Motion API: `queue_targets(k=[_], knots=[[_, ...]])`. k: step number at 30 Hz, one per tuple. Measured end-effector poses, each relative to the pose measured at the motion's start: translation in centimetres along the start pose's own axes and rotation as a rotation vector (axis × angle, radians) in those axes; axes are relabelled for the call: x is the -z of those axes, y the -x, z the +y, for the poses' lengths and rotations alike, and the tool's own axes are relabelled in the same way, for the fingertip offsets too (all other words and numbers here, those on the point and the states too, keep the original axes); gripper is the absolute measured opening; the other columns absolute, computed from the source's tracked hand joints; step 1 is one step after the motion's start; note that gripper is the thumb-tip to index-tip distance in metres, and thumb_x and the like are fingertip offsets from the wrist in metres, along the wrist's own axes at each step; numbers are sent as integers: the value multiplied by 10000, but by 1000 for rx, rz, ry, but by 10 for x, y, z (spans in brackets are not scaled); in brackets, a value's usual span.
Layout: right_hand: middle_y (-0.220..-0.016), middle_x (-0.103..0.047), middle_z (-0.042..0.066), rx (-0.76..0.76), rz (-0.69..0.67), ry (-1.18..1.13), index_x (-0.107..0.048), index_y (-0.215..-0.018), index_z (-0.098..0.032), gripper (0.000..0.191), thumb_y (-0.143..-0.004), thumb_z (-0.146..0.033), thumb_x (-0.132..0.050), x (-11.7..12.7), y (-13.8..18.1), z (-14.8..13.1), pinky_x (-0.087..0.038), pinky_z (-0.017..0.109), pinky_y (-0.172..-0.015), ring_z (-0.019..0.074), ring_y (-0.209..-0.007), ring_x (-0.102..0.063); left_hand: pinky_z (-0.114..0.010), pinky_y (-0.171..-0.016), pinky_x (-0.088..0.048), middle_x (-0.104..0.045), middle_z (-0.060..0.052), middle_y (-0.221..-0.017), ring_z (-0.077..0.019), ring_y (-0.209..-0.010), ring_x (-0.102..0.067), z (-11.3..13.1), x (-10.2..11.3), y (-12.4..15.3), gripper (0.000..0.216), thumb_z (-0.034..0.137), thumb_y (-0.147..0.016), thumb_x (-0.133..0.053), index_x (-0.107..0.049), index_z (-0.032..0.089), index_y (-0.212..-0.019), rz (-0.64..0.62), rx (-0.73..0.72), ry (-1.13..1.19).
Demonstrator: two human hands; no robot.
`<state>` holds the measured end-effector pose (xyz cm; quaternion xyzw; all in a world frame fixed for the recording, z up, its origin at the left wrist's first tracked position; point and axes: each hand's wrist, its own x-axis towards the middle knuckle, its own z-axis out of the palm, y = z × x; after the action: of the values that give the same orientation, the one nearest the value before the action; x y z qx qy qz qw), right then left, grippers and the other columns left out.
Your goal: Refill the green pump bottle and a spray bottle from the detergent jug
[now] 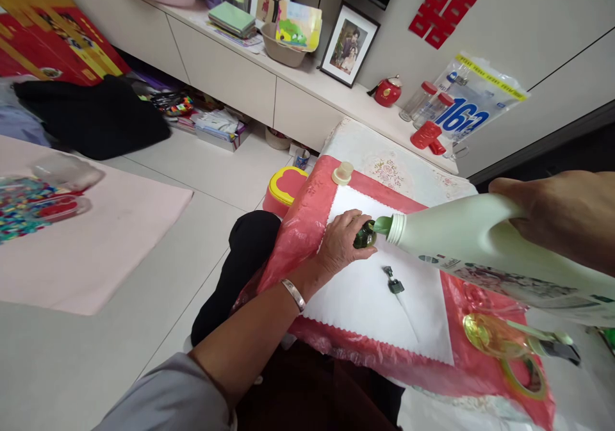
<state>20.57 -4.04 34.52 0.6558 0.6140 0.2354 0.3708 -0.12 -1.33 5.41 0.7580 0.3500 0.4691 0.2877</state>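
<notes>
Head view: the right hand (564, 216) has its grip clenched around the body of a large pale-green jug (485, 252). The jug is held tilted nearly flat, with its open neck pointing left. The left hand (339, 245) has its grip closed around a small dark-green bottle (365, 235), which is held upright. A bracelet (293, 294) sits on the left wrist. The jug's neck meets the mouth of the small bottle; whether liquid is passing between them cannot be told.

Both containers are above a white cloth (375, 303) with a scalloped edge. The cloth lies on a red plastic sheet (298, 232), and the sheet covers part of the surface (418, 175), which bears a pale patterned cover. A small dark pump top (393, 282) lies on the cloth, just below the bottle and apart from it. A cream cap (343, 173) stands at the far edge of the sheet, well apart from the hands. At the near right, a yellow funnel (485, 335) and a tape roll (523, 373) lie on the sheet, beside a utility knife (557, 348).

On the floor to the left of the surface stands a red and yellow stool (283, 191). Further back, a low cabinet (225, 66) carries a framed photo (348, 43), a red jar (387, 91) and a plastic pack (473, 101) printed with blue numerals.
</notes>
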Motion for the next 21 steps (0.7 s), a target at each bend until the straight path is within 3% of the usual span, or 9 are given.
queue_targets(k=[7, 21], knots=[[-702, -684, 75, 13, -27, -41, -679, -1079, -338, 364, -759, -385, -512, 16, 2, -6, -330, 306, -463, 234, -510, -572, -459, -1045, -484, -600, -122, -1311, -310, -1193, -594, 0, 0, 0, 651, 399, -679, -824, -569, 235, -1256, -11, 13, 2], [-684, -670, 59, 19, -70, -16, -684, -1082, -325, 347, -795, -336, -488, 23, 2, -6, -353, 314, -479, 219, -502, -583, -449, -1053, -479, -605, -124, -1313, -304, -1202, -593, -1, -2, 1, 639, 398, -692, -813, -574, 223, -1259, 8, 2, -5]])
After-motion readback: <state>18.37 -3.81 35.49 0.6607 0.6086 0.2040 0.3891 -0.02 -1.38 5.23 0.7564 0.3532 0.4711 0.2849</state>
